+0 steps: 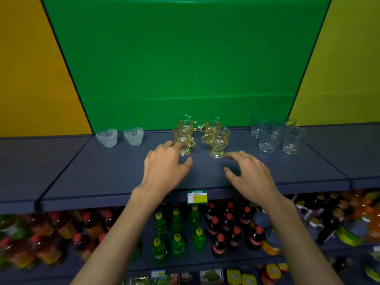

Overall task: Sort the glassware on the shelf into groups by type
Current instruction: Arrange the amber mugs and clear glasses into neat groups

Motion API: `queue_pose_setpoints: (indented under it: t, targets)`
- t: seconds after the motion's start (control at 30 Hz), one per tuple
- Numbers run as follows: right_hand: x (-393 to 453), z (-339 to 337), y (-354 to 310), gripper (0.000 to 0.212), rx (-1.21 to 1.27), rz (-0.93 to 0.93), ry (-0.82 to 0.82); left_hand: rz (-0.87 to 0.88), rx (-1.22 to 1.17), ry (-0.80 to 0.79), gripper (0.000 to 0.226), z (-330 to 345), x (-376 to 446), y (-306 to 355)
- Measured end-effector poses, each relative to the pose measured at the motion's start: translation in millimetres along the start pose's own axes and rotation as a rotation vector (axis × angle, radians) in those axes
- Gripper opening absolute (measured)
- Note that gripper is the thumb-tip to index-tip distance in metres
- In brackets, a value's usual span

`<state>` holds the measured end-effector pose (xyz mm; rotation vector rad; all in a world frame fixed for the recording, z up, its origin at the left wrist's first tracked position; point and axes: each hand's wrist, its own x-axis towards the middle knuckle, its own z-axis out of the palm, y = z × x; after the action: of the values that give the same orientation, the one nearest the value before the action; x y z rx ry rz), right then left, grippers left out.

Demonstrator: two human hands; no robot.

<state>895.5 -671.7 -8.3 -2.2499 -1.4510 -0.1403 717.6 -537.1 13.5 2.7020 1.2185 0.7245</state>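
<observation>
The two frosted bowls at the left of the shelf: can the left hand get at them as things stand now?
Probably yes. The left hand is beside the amber cups, and only bare shelf lies between it and the frosted bowls.

On the shelf [115, 173] before me: two frosted bowls [119, 136] upright at ten o'clock, four amber footed mugs [202, 133] clustered at twelve, clear tumblers [275, 134] huddled at two.

Lower-shelf bottles [51, 243] blurred at edges
</observation>
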Motion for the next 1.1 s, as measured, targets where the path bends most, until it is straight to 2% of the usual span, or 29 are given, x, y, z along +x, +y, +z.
queue_pose_setpoints:
  t: [0.17, 0.37, 0.47, 0.6, 0.8, 0.93, 1.1]
  targets:
    - [24.3, 3.8, 13.0, 0.042, 0.03, -0.039, 0.017, -0.196, -0.08, 0.073, 0.054, 7.3, 27.5, -2.3]
    - [65.5, 6.1, 26.8, 0.054, -0.018, -0.043, 0.025, -0.29, -0.151, 0.07, 0.08, 34.1, 63.9, -8.7]
    - [89.6, 14.7, 34.8, 0.069, 0.056, 0.036, 0.035, -0.287, -0.168, 0.042, 0.092, 46.8, 77.3, -8.5]
    - [113.6, 39.8, 48.1, 0.088, 0.273, 0.199, 0.022, -0.321, -0.22, 0.018, 0.091, 58.2, 85.8, -13.2]
    - [135.4, 63.2, 56.1, 0.062, 0.561, 0.226, -0.022, -0.402, -0.315, 0.013, 0.092, 68.9, 100.3, -10.1]
    - [136.6, 64.4, 54.8, 0.047, 0.608, 0.181, -0.013, -0.491, -0.363, 0.012, 0.094, 71.9, 108.3, -1.5]
    - [121.7, 68.0, 50.3, 0.042, 0.673, 0.131, -0.033, -0.532, -0.322, 0.033, 0.087, 73.1, 117.4, 2.9]
